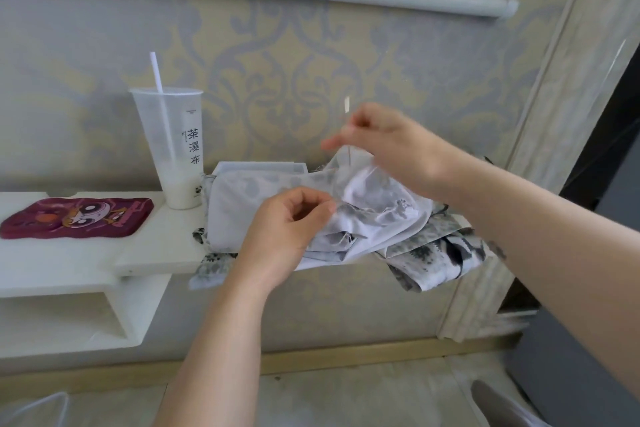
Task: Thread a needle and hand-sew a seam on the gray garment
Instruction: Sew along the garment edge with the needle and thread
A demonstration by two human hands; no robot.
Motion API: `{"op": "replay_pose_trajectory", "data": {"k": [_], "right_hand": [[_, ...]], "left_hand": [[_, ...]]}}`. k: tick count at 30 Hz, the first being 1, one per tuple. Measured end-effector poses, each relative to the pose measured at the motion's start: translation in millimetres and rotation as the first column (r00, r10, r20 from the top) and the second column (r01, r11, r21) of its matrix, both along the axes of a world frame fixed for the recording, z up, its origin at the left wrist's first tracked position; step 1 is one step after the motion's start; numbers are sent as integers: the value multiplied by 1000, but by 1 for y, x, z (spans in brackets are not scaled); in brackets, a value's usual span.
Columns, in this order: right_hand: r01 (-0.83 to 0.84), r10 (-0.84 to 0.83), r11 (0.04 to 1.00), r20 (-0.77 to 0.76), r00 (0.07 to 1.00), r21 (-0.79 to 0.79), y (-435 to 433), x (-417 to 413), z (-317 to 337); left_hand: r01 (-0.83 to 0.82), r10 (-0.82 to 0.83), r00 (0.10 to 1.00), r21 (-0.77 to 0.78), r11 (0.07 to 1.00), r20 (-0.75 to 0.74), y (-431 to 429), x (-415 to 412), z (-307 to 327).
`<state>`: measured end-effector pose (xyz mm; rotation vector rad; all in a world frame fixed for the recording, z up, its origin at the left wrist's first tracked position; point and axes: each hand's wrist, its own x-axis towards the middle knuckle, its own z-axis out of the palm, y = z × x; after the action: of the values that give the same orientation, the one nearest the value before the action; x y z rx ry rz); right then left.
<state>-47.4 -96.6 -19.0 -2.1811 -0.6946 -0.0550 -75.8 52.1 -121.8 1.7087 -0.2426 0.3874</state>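
**Needle poised upright over the gray garment on the shelf**

From the left: a maroon cartoon case [76, 217], then a cup [176, 149] printed "茶瀑布", then the gray garment [374, 204] heaped on the white shelf [156, 246]. The left hand [287, 229] pinches a fold at the garment's near side. The right hand [384, 142], just above the lifted cloth, pinches a blurred needle [347, 105] standing roughly vertical. The stitch probably runs straight down.

Gray garment [374, 204] crumpled on shelf [156, 246], edge lifted; needle [348, 152], blurred, seemingly upright above raised fold.
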Motion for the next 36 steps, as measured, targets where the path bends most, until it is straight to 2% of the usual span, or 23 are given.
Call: {"op": "replay_pose_trajectory", "data": {"k": [1, 2, 4, 5, 6, 7, 9, 10, 12, 13, 14, 16, 18, 20, 22, 24, 27, 29, 32, 34, 36], "right_hand": [[39, 10, 960, 173, 985, -278, 0, 0, -1], [84, 48, 882, 265, 963, -463, 0, 1, -1], [116, 72, 772, 267, 961, -625, -3, 3, 1], [84, 59, 773, 203, 977, -629, -5, 3, 4], [15, 41, 819, 85, 996, -574, -7, 3, 6], [-66, 34, 892, -79, 996, -447, -8, 2, 8], [-152, 128, 988, -430, 894, -22, -9, 1, 11], [-134, 224, 970, -523, 822, 204, -8, 1, 10], [-17, 365, 838, -536, 761, 546, -4, 4, 7], [46, 360, 773, -497, 790, 633, -1, 7, 6], [87, 279, 751, -434, 857, 655, 2, 11, 4], [131, -36, 834, -183, 982, 536, 1, 18, 0], [178, -227, 942, 149, 962, 286, -4, 22, -6], [222, -230, 973, 398, 888, 67, -8, 25, -13], [263, -192, 963, 545, 816, -55, -12, 28, -18], [294, -167, 943, 535, 828, -159, -11, 26, -18], [221, -85, 909, 362, 928, -354, -4, 12, -15], [139, -27, 892, 257, 966, -430, -2, 5, -13], [62, 0, 873, 128, 992, -484, -4, 3, -12], [15, 1, 887, 34, 999, -462, -5, 3, -14], [14, -4, 911, 25, 1000, -412, -5, 5, -16]], "left_hand": [[-1, 1, 1000, -2, 1000, -1, 0, 0, 0], [0, 0, 1000, -4, 1000, 1, 1, 0, 0], [3, -3, 1000, -9, 1000, 2, 0, -1, 1], [2, -2, 1000, -10, 1000, -1, 0, -1, 1], [0, 0, 1000, -12, 1000, -4, -1, -1, 1], [0, 0, 1000, -14, 1000, -7, -1, -2, 1], [-5, 5, 1000, -12, 1000, -9, -1, -2, 1], [-11, 11, 1000, -8, 1000, -9, -1, -2, 1], [-19, 19, 1000, -3, 1000, -5, -1, -3, 2], [-21, 21, 1000, -2, 1000, -6, -1, -2, 2], [-22, 22, 1000, 0, 1000, -10, -1, -2, 2], [-22, 22, 1000, 7, 1000, -18, 0, -2, 2], [-30, 30, 999, 12, 999, -22, 0, -2, 1], [-39, 40, 999, 18, 999, -17, 1, -2, 1], [-45, 45, 999, 26, 999, -9, 0, -2, 1], [-43, 43, 999, 26, 999, -6, 0, -1, 1], [-25, 25, 1000, 5, 1000, -14, -1, 0, 2], [-7, 7, 1000, -8, 1000, -23, 0, 0, 2], [-3, 3, 1000, -14, 1000, -27, 0, 0, 1], [-7, 7, 1000, -5, 1000, -26, 0, 1, 1], [-14, 14, 1000, -3, 1000, -21, 0, 0, 2]]}}
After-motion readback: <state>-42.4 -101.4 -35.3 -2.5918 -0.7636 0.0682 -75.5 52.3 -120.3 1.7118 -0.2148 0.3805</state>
